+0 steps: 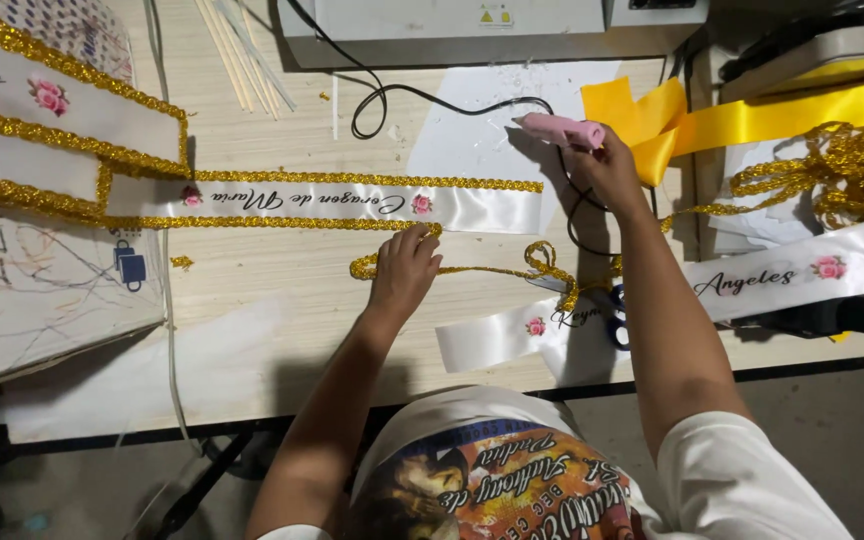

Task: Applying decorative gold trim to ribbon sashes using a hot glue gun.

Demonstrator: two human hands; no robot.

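The left hand (404, 268) is pressing its fingertips, grip loose, on gold braid trim (392, 266) along the lower edge of the white satin sash (352, 205) lying across the worktop (282, 290). The right hand (607, 170) is gripping a pink glue gun (562, 129) just beyond the sash's end.

Scissors (620, 318) mostly hidden under my right forearm; yellow ribbon (802, 115) ran off right edge; I couldn't see sash (32, 110) end, cut at left.

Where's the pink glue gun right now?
In the head view, the glue gun is in the right hand, upper middle of the table, just left of the yellow ribbon.
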